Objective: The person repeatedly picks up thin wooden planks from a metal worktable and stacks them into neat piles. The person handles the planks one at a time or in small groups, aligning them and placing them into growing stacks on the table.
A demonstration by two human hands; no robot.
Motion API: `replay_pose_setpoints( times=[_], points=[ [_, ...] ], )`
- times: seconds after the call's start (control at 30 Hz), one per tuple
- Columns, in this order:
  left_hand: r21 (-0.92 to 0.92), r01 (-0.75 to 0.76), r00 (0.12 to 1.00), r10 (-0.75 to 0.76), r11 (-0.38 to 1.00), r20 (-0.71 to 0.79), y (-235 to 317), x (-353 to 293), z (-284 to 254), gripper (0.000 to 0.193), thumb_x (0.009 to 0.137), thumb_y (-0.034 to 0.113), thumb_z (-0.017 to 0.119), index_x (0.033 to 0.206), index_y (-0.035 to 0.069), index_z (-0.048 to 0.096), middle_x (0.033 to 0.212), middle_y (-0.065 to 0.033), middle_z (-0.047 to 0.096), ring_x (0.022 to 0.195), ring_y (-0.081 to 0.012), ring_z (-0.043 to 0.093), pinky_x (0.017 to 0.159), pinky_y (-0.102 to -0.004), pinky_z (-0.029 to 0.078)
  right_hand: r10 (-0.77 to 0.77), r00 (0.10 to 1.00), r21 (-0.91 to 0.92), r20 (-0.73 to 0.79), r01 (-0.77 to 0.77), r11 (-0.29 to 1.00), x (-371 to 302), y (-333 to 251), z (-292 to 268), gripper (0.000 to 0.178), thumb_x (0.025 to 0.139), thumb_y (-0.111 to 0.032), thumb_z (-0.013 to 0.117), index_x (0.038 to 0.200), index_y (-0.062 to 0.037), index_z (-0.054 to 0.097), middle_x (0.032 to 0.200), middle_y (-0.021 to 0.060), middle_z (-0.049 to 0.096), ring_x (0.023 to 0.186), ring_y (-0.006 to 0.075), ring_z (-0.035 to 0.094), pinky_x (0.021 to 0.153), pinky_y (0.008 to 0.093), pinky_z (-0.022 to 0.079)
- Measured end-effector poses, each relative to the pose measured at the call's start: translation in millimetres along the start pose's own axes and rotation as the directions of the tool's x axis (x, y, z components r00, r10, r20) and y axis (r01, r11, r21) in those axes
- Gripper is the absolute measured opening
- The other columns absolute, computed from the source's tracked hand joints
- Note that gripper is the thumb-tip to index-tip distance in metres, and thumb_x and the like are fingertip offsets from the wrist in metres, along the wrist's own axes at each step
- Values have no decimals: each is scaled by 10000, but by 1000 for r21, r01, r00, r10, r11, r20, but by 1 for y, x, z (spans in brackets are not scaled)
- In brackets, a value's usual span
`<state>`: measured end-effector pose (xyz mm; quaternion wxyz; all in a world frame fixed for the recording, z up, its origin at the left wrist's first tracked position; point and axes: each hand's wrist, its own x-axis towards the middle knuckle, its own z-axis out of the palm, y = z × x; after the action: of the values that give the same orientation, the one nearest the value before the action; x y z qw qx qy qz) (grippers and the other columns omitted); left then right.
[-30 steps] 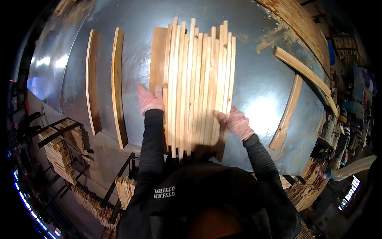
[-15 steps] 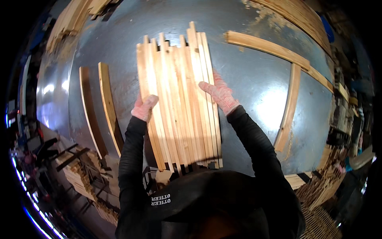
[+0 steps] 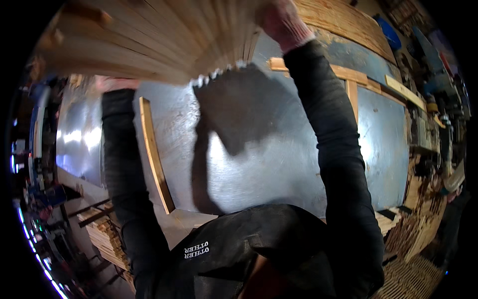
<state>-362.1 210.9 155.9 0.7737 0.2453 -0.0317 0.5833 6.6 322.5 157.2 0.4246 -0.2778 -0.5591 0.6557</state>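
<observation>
Above the table, the bundle of wooden strips has moved from the middle to the far left, held raised. A lone strip lies below on the left. The left hand and right hand clasp the bundle's opposite sides, fingers wrapped against it, their tips blurred or hidden.

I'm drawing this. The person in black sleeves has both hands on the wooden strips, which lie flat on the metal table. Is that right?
Not quite: the wooden strips are held up above the metal table, as the head view shows. The left hand and right hand are on them, and the sleeves are black.
</observation>
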Motion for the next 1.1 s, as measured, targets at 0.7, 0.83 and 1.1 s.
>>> replay_pose_setpoints(
  times=[0.7,0.83,1.1],
  points=[
    [563,809,418,505,171,-755,-232,-202,-90,766,901,425,601,1487,25,312,1453,-224,423,1350,-308,406,1111,-368,314,365,919,-498,-149,-389,775,-203,199,-17,875,920,-286,650,1539,-14,96,1468,199,414,1368,264,387,1114,327,314],
    [610,770,539,702,-188,-465,-192,-135,-82,713,870,314,653,1438,-16,373,1391,-223,504,1301,-294,487,1088,-357,372,410,902,-635,-134,-396,664,-227,198,-15,848,924,-352,630,1526,2,149,1474,230,394,1393,310,356,1134,359,293],
    [141,274,872,307,-951,382,-140,65,-200,431,840,428,548,1114,94,546,991,-184,662,883,-339,653,725,-458,513,382,907,-269,-179,-418,867,-268,211,-8,799,915,-290,667,1523,-35,214,1467,202,398,1352,267,399,1089,343,356]
  ],
)
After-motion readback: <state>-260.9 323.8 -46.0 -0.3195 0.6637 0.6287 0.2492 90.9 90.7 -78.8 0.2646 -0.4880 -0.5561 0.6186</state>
